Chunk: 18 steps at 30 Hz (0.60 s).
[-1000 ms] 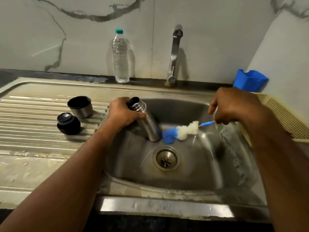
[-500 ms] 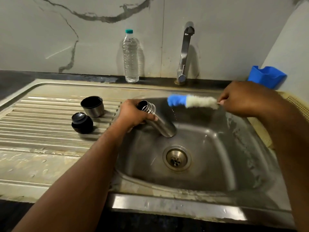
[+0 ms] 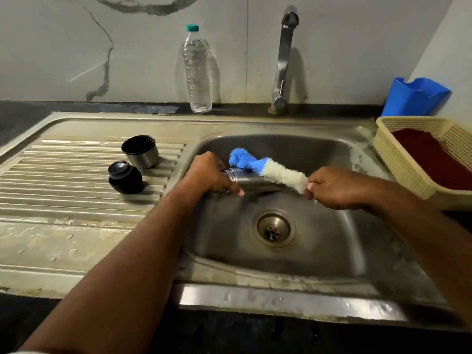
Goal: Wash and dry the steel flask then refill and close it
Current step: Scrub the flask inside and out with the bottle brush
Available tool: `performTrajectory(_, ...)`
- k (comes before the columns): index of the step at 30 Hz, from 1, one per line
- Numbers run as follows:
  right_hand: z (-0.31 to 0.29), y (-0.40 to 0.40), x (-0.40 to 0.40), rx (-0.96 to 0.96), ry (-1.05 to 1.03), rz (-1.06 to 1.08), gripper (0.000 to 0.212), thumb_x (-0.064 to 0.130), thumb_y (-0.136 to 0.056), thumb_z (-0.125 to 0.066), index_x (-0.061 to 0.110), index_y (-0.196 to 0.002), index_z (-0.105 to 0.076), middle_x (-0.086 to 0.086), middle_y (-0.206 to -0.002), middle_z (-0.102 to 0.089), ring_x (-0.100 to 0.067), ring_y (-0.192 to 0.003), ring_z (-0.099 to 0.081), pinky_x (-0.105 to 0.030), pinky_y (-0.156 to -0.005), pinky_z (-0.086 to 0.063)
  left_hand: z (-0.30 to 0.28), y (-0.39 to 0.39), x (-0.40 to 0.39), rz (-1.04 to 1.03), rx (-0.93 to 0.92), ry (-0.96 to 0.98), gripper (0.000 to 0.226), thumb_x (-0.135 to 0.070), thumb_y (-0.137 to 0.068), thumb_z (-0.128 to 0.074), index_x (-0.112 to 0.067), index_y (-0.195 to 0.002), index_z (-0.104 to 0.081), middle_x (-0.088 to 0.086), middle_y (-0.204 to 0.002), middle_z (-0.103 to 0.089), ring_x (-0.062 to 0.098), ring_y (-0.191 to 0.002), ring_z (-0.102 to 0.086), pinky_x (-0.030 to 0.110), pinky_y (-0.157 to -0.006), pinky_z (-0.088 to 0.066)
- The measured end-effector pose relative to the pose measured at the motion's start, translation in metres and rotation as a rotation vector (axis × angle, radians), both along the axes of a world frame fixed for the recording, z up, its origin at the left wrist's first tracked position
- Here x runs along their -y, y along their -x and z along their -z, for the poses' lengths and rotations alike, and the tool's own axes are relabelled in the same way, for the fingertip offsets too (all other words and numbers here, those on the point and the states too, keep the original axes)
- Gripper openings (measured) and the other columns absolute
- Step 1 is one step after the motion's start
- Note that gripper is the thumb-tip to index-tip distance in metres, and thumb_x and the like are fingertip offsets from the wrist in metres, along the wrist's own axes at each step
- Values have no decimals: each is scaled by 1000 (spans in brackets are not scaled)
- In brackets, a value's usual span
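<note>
- The steel flask (image 3: pixel 251 180) lies nearly level over the sink (image 3: pixel 319 251) basin, its threaded open mouth pointing left.
- The left hand (image 3: pixel 210 175) has its grip clamped around the flask's neck, thumb along the near side.
- A bottle brush (image 3: pixel 268 169), blue at the tip and white nearer the handle, rests across the top of the flask's body, outside it.
- The right hand (image 3: pixel 339 187) has its grip closed on the brush's handle end, just right of the flask.
- On the ribbed drainboard to the left stand a steel cup (image 3: pixel 140 151), mouth up, and a black stopper (image 3: pixel 124 177) just beside it.
- A capped water bottle (image 3: pixel 198 70) and the tap (image 3: pixel 283 65) stand at the back of the counter (image 3: pixel 20 111).
- A cream basket (image 3: pixel 398 159) and a blue container (image 3: pixel 415 97) sit to the right.
</note>
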State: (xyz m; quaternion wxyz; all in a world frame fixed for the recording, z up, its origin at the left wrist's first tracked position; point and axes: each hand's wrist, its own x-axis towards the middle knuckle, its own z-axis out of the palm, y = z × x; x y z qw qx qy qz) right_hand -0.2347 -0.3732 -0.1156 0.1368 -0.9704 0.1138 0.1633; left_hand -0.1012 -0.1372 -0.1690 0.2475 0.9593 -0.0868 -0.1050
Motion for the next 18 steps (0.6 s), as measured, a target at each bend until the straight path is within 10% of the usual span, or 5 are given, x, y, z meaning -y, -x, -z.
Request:
performTrajectory(4, 5, 6, 14, 102, 150, 33, 19, 29, -99, -55, 19, -94, -69, -3, -85, -67, -22, -80, -65, -36, -72, -51, 0, -1, 1, -26, 6, 40, 68, -45, -48, -104, -15, -103, -78, 1, -93, -74, 17, -82, -67, 29, -73, -49)
performTrajectory(8, 10, 19, 7, 77, -119, -24, 25, 22, -102, -57, 15, -90, -77, -6, -71, -70, -20, -64, -63, -35, -63, -49, 0, -3, 3, -54, 39, 92, 74, -43, -47, -103, -15, -111, -77, 0, -93, -73, 13, -77, -64, 28, -71, -49)
performTrajectory(13, 19, 16, 26, 89, 172, 64, 23, 23, -94, -59, 17, -72, -61, -5, -71, -65, -18, -63, -61, -30, -55, -42, 4, -6, 5, -119, -13, 192, 87, -45, -43, -104, -16, -119, -75, 3, -96, -75, 22, -85, -76, 41, -83, -65)
performTrajectory(18, 15, 19, 15, 90, -109, -31, 34, 16, -100, -58, 17, -67, -67, -2, -60, -66, -13, -53, -63, -33, -62, -53, 4, -9, 4, -131, -96, 234, 64, -31, -60, -103, -20, -114, -71, 5, -88, -77, 24, -71, -79, 45, -77, -67)
